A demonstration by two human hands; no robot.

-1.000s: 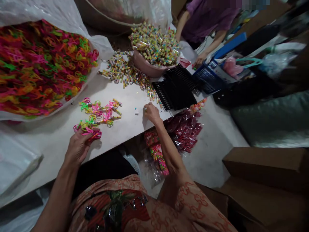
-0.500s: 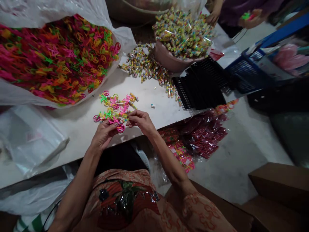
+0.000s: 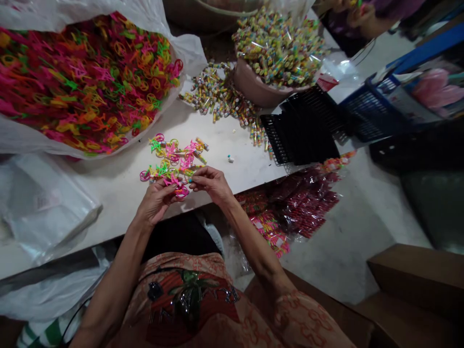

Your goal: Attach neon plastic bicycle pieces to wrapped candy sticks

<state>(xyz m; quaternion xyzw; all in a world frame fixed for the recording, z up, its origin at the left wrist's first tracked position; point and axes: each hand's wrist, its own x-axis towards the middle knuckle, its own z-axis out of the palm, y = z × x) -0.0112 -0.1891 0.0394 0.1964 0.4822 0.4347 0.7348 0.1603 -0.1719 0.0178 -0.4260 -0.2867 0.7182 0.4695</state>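
On the white tabletop [image 3: 126, 174], the left hand [image 3: 155, 195] pinches a pink plastic toy [image 3: 181, 191]; the right hand's [image 3: 212, 183] thumb and forefinger are together at its end, what they grip too small to tell. Bright assembled toys [image 3: 174, 157] lie just beyond. Farther off, a heaped pink basin [image 3: 255, 89] stands beside black racks [image 3: 302, 128], and a co-worker's hands [image 3: 360, 14] are cut off by the top edge.

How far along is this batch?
Looks done: the group of colourful pieces on the table, several seemingly joined to tubes. In hand: a pink piece, pinched by the left hand, with the right hand close beside it. Left: plenty; the white bag is full of pieces, the pink tub heaped with tubes.
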